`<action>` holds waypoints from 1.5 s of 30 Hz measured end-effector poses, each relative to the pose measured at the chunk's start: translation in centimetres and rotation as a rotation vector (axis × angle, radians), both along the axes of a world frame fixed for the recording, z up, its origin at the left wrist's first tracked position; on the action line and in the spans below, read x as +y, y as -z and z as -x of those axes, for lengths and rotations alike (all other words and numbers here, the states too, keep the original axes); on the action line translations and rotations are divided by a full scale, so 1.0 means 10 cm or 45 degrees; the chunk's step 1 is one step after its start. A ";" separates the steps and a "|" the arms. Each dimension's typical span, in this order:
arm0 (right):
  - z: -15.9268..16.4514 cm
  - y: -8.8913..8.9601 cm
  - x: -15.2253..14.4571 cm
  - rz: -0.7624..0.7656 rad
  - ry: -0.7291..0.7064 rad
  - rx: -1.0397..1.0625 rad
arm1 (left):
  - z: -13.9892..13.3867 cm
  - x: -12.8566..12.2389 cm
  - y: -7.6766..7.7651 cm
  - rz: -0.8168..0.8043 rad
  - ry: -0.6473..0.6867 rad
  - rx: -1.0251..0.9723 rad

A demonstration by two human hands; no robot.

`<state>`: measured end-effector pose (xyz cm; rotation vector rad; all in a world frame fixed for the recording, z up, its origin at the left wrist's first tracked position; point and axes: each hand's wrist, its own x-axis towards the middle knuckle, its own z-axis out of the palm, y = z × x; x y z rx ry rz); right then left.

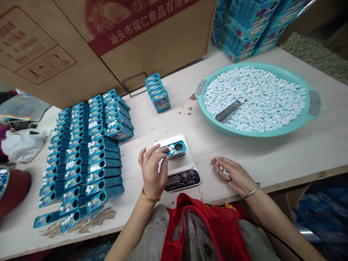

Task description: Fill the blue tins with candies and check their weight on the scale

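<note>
A blue candy box [182, 145] lies on the white digital scale [181, 163]; a few white candies [171, 148] rest on its upper face beside a round dark hole. My left hand [153, 168] reaches in from the left with fingers apart, its fingertips at the box's left end by those candies. Whether they touch the candies I cannot tell. Right of the scale, my right hand [233, 175] is curled, palm partly up, around several white candies [223, 169]. The scale's display is lit, its digits hard to read.
A turquoise basin [206, 116] full of white candies, with a metal scoop [230, 110] in it, stands at right. Rows of blue boxes [100, 157] fill the left, many with candies on top. More boxes [161, 101] stand behind the scale, before a large carton [152, 47].
</note>
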<state>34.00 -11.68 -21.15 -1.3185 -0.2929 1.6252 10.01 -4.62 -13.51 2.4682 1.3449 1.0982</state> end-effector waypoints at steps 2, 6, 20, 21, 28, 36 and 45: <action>0.00 -0.01 0.01 0.000 -0.003 -0.003 | 0.00 -0.02 0.03 -0.022 0.027 0.046; 0.00 -0.03 0.02 0.002 -0.003 -0.002 | -0.08 -0.03 0.08 -0.016 0.091 0.083; 0.35 -0.32 0.06 0.011 -0.264 0.325 | -0.17 -0.02 0.07 0.055 0.124 -0.059; 0.36 -0.34 0.05 -0.002 -0.281 0.330 | -0.16 -0.05 0.08 0.036 0.100 -0.081; 0.42 -0.40 0.02 -0.041 -0.326 0.385 | -0.16 -0.09 0.09 0.061 0.143 -0.049; 0.57 -0.54 0.09 0.022 -0.206 0.692 | -0.25 -0.09 -0.12 0.091 0.585 0.347; 0.39 -0.44 0.10 0.096 -0.073 0.536 | -0.02 0.70 -0.14 0.281 0.271 0.571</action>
